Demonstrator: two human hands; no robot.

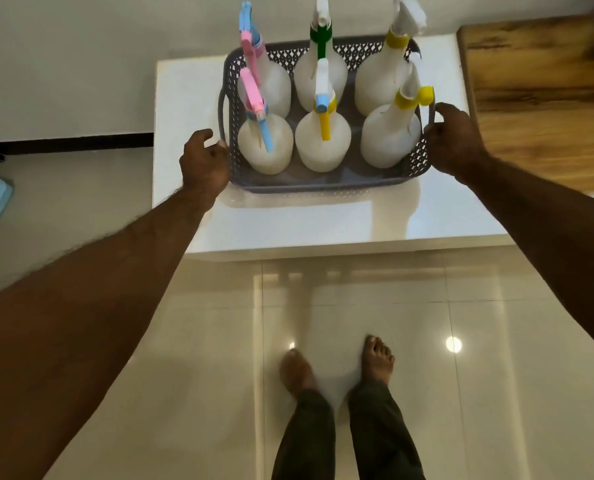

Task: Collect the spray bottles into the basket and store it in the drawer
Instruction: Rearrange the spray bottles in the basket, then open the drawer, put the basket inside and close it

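Head view: left hand (204, 161), right hand (453, 138) grip basket (323, 185) ends; 6 spray bottles (322, 140) inside

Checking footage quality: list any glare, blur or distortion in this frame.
Head view: ceiling-light glare spots on the glossy floor; white table mirrors the basket; motion blur smears the far-right spray bottle; wide-angle lens stretches the forearms; both hands fairly sharp.

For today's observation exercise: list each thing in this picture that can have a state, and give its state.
Basket: on the white table, full.
Six spray bottles: upright inside the basket, two rows of three.
Left hand: fingers curled at the basket's left handle.
Right hand: gripping the basket's right edge.
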